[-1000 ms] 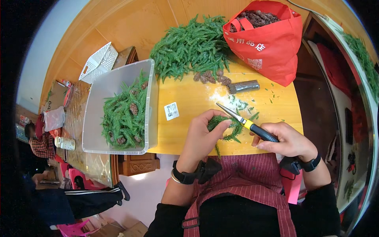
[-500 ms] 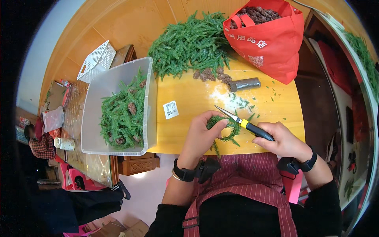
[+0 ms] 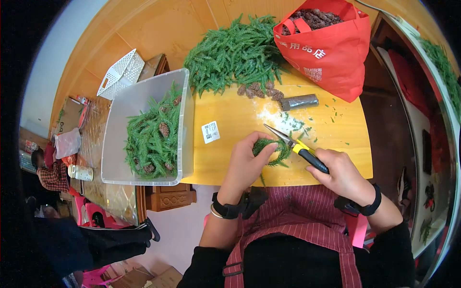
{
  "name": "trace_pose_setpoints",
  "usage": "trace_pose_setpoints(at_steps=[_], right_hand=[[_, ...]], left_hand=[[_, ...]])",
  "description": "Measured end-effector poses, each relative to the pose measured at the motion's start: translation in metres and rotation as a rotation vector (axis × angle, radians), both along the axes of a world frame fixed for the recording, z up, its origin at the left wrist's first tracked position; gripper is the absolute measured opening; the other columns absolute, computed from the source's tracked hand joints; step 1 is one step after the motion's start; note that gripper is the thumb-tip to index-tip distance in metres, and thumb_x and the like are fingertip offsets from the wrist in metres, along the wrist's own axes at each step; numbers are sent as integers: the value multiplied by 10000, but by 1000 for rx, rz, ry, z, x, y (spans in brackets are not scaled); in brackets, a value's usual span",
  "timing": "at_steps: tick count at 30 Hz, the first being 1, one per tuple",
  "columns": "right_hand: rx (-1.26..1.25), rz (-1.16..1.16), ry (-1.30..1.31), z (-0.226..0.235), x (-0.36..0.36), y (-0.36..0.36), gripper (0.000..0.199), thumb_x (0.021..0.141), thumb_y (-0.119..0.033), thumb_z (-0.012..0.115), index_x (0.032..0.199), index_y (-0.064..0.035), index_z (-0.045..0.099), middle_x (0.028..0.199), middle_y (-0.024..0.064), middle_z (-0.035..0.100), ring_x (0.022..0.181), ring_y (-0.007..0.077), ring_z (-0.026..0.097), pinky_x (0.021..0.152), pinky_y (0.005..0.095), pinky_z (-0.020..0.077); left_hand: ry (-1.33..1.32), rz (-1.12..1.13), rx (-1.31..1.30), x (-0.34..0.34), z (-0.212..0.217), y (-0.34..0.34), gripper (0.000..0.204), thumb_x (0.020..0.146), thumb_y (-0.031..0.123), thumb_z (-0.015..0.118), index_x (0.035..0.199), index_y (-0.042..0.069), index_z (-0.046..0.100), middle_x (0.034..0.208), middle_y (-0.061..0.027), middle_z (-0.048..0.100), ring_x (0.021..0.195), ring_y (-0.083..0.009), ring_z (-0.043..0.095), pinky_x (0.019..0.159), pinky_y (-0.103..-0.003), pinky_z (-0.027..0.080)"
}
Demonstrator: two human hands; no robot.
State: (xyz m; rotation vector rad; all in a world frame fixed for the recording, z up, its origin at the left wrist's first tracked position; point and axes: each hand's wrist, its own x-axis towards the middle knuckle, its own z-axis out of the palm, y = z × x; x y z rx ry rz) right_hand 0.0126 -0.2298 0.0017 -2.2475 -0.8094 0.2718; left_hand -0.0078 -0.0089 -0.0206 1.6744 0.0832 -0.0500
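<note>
From here, the left hand (image 3: 248,161) pinches a curled green sprig (image 3: 283,153) over the surface (image 3: 218,165) toward six o'clock; the right hand (image 3: 342,172) is wrapped round the pliers (image 3: 309,159). The sprig looks light, springy, probably best held by its stem.

In front of me is a yellow wooden table (image 3: 221,163). At its far side lies a heap of green sprigs (image 3: 233,55), and beside that, to my right, stands a red bag (image 3: 331,65). Close to the heap sits a cluster of brown pine cones (image 3: 257,90), with a dark, shiny roll (image 3: 302,102) at its right end. Nearer me are white powder (image 3: 272,116), scattered green scraps (image 3: 307,129) and, further left, a white label (image 3: 210,132).
</note>
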Motion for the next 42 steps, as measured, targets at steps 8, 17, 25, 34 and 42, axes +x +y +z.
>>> trace_pose_setpoints(at_steps=[8, 17, 25, 34, 42], right_hand=[[30, -44, 73, 14, -6, -6, 163, 798, -124, 602, 780, -11, 486, 597, 125, 525, 454, 227, 512, 461, 319, 395], [89, -79, 65, 21, -10, -9, 193, 797, -153, 603, 760, -10, 479, 563, 113, 453, 499, 223, 479, 497, 289, 382], [188, -232, 56, 25, 18, -41, 160, 831, -151, 553, 838, 7, 569, 744, 66, 556, 743, 131, 533, 670, 264, 415], [-218, -250, -256, -8, 26, -63, 267, 726, -213, 668, 854, 7, 587, 779, 176, 572, 788, 339, 519, 722, 400, 419], [-431, -362, -298, -47, 25, -90, 305, 701, -173, 673, 932, -3, 569, 936, 179, 567, 1042, 359, 446, 858, 403, 378]], left_hand=[[-73, -58, 50, -1, 7, 0, 165, 811, 127, 617, 918, 14, 559, 672, 46, 512, 573, -22, 444, 500, -168, 358], [-37, -60, 13, -6, 19, 1, 159, 813, 120, 616, 917, 18, 552, 689, 49, 511, 577, -16, 424, 500, -169, 345], [-93, 14, -125, -22, 29, 10, 126, 805, 56, 594, 913, 18, 541, 715, 28, 541, 637, -37, 500, 558, -169, 395], [-180, -40, -155, -14, 37, 15, 234, 745, -37, 619, 955, 11, 527, 917, -23, 546, 834, -83, 521, 707, -207, 431], [-201, -111, -228, 16, 29, 20, 310, 755, -49, 601, 1041, 2, 494, 997, -52, 531, 921, -115, 525, 765, -237, 466]])
